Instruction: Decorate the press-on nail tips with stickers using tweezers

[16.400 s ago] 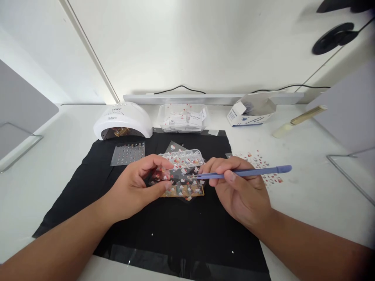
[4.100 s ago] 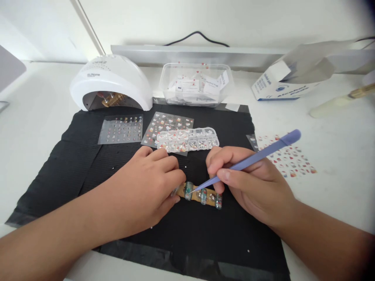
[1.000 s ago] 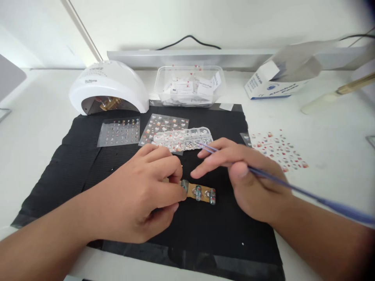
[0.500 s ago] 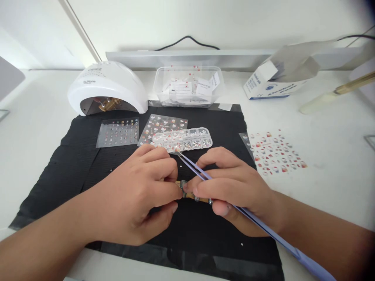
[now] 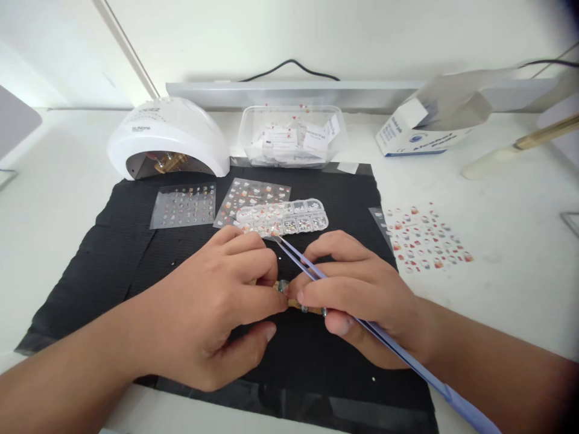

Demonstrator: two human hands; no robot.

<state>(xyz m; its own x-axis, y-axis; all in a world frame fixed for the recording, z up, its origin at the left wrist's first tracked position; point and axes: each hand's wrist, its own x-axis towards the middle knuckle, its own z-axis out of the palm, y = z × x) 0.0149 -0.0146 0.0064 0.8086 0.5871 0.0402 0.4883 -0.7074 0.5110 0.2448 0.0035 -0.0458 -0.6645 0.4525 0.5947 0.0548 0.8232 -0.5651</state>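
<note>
My left hand (image 5: 217, 301) pinches the left end of a tan strip carrying false nails (image 5: 302, 308) on the black mat (image 5: 136, 253). My right hand (image 5: 362, 292) covers the strip's right part and presses on it, with purple tweezers (image 5: 384, 343) tucked between its fingers. The tweezer tips point up-left toward a clear compartment box of small charms (image 5: 294, 218); the handle runs off toward the lower right. Most of the strip is hidden under both hands.
A white nail lamp (image 5: 167, 138) stands at the back left. Two sticker sheets (image 5: 184, 206) lie on the mat and another sticker sheet (image 5: 423, 238) on the table to the right. A clear tub (image 5: 292, 135), a white box (image 5: 420, 129) and a gold-capped tube (image 5: 520, 147) line the back.
The right hand swung the tweezers around so the tips point away from the strip, then came down onto the strip's nails. The left hand stayed gripping the left end.
</note>
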